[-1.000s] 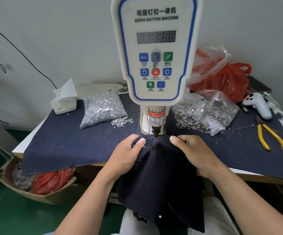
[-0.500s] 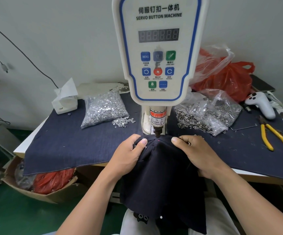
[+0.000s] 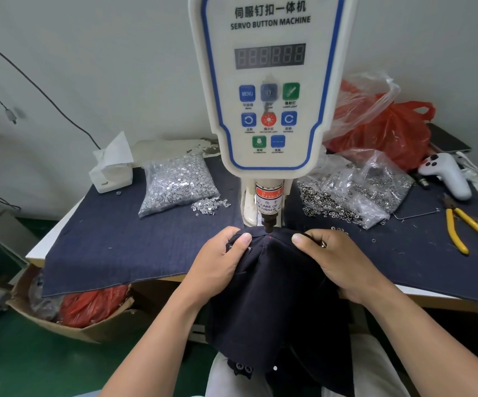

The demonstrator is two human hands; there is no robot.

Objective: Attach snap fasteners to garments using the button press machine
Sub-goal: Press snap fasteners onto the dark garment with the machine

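A dark navy garment [image 3: 277,296] hangs from the table edge over my lap, its top edge under the punch [image 3: 268,222] of the white servo button machine [image 3: 269,81]. A red laser dot [image 3: 270,239] shows on the cloth just below the punch. My left hand [image 3: 220,262] grips the garment's edge left of the punch, thumb on top. My right hand [image 3: 335,262] grips the edge on the right, thumb on top, with small metal snap parts showing by its fingers. Fitted snaps [image 3: 243,367] show near the hem.
A bag of silver snap caps [image 3: 174,184] lies left of the machine, a bag of ring parts [image 3: 358,190] right. Yellow pliers [image 3: 472,230], a white controller [image 3: 446,173], red bags [image 3: 380,127], a tissue pack [image 3: 111,170] sit on the denim-covered table [image 3: 111,245]. A cardboard box [image 3: 68,316] stands below.
Both hands keep their hold on the garment's edge under the punch. The view has shifted slightly; nothing else has visibly moved.
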